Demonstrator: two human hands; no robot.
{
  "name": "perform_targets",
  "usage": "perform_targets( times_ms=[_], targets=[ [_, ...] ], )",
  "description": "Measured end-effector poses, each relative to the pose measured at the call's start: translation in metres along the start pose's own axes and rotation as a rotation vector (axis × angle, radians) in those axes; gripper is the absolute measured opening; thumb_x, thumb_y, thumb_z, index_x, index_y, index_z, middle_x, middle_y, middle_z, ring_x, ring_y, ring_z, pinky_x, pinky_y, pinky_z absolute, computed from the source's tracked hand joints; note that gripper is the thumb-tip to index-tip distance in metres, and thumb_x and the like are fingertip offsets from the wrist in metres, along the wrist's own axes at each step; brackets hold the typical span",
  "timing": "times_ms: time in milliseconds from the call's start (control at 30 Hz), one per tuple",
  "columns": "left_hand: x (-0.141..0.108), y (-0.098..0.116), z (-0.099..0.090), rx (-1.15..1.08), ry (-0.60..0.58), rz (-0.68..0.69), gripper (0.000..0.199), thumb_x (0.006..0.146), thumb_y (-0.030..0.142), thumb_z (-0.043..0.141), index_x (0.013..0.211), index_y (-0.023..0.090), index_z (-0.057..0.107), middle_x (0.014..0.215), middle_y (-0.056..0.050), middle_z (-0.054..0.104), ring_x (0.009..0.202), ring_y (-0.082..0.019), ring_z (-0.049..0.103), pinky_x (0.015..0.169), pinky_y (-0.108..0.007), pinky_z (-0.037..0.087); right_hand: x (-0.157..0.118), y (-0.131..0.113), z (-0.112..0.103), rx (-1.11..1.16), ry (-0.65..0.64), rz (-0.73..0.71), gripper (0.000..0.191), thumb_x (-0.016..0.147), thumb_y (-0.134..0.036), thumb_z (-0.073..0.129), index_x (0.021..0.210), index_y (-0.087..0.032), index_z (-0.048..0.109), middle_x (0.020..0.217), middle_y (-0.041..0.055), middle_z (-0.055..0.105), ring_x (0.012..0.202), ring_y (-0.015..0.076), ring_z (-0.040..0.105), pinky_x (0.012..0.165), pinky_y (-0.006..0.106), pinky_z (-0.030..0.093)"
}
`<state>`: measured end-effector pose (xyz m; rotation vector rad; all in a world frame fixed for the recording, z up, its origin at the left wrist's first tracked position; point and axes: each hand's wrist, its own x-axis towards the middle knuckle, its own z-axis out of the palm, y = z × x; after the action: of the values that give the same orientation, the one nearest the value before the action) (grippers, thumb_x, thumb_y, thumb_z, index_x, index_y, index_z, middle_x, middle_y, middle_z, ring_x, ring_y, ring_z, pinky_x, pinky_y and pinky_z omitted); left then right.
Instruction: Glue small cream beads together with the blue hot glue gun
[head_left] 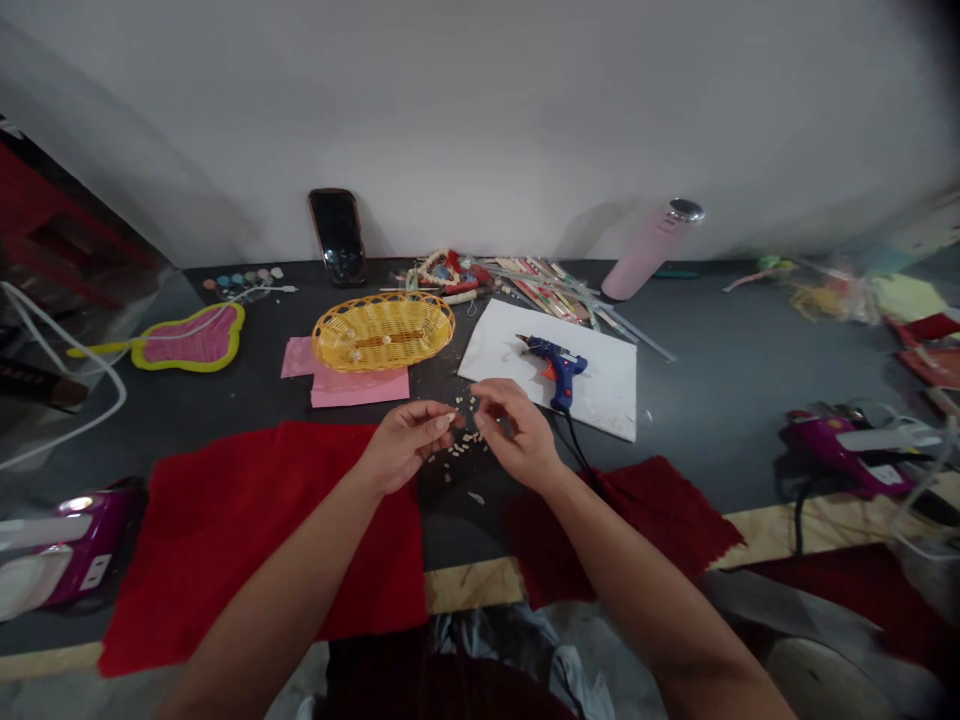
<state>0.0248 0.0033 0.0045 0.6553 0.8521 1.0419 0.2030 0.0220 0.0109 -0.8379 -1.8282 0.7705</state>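
Note:
My left hand (409, 445) is closed in a pinch, holding a small cream bead-like piece (451, 417) between thumb and fingertips. Facing it, my right hand (519, 432) has curved fingers, with the thumb apart from the index finger and nothing visible between them. Several loose cream pieces (466, 438) lie scattered on the dark tabletop between and below both hands. A blue glue gun (564, 372) rests on a white board (611, 408) just beyond my right hand. Beyond my left hand, a yellow woven basket (384, 332) with a few small pieces inside sits partly on pink sheets (360, 388).
Red cloth (277, 510) spreads under my left forearm, darker red cloth (664, 505) under the right. A phone (338, 236) and pink bottle (651, 252) stand by the wall, with thin sticks (551, 290) between. Purple devices (79, 545) sit at both sides.

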Motion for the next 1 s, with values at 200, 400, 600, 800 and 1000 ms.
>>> perform_targets(
  times_ms=[200, 400, 600, 800, 1000],
  targets=[
    [-0.001, -0.004, 0.001, 0.14, 0.008, 0.008, 0.022, 0.066, 0.029, 0.075, 0.079, 0.012, 0.068, 0.064, -0.002, 0.064, 0.058, -0.009, 0.056, 0.057, -0.021, 0.041, 0.0, 0.003, 0.004, -0.048, -0.086, -0.113, 0.017, 0.083, -0.019, 0.059, 0.098, -0.024, 0.064, 0.097, 0.0066, 0.06, 0.091, 0.0166, 0.059, 0.079, 0.033, 0.052],
    [-0.001, -0.002, 0.001, 0.15, 0.035, 0.003, 0.026, 0.062, 0.032, 0.077, 0.076, 0.012, 0.068, 0.062, -0.001, 0.063, 0.057, -0.009, 0.055, 0.056, -0.021, 0.04, 0.0, 0.003, 0.004, -0.079, -0.099, -0.123, 0.017, 0.085, -0.016, 0.054, 0.097, -0.023, 0.064, 0.096, 0.0068, 0.061, 0.09, 0.0157, 0.059, 0.081, 0.032, 0.052],
    [-0.001, 0.001, 0.005, 0.173, 0.054, 0.04, 0.022, 0.063, 0.031, 0.076, 0.074, 0.013, 0.068, 0.066, -0.001, 0.064, 0.057, -0.007, 0.053, 0.056, -0.019, 0.04, -0.002, 0.007, 0.003, -0.085, -0.117, -0.089, 0.025, 0.085, -0.018, 0.054, 0.109, -0.025, 0.06, 0.105, 0.0077, 0.059, 0.092, 0.0167, 0.058, 0.08, 0.033, 0.052],
    [0.002, 0.008, -0.002, 0.024, 0.08, 0.134, 0.018, 0.069, 0.031, 0.071, 0.071, 0.014, 0.067, 0.074, -0.004, 0.066, 0.059, -0.007, 0.054, 0.06, -0.02, 0.044, -0.001, 0.013, -0.002, -0.128, 0.0, 0.045, 0.028, 0.087, -0.017, 0.05, 0.113, -0.023, 0.055, 0.1, 0.0076, 0.058, 0.078, 0.0148, 0.056, 0.07, 0.032, 0.05],
    [0.002, 0.001, -0.003, -0.104, 0.04, 0.169, 0.017, 0.068, 0.028, 0.072, 0.068, 0.013, 0.065, 0.074, -0.003, 0.064, 0.059, -0.006, 0.052, 0.064, -0.023, 0.047, 0.003, 0.024, -0.007, -0.127, 0.125, 0.119, 0.021, 0.088, -0.021, 0.048, 0.106, -0.021, 0.056, 0.096, 0.0062, 0.058, 0.076, 0.015, 0.055, 0.066, 0.03, 0.048]
  ],
)
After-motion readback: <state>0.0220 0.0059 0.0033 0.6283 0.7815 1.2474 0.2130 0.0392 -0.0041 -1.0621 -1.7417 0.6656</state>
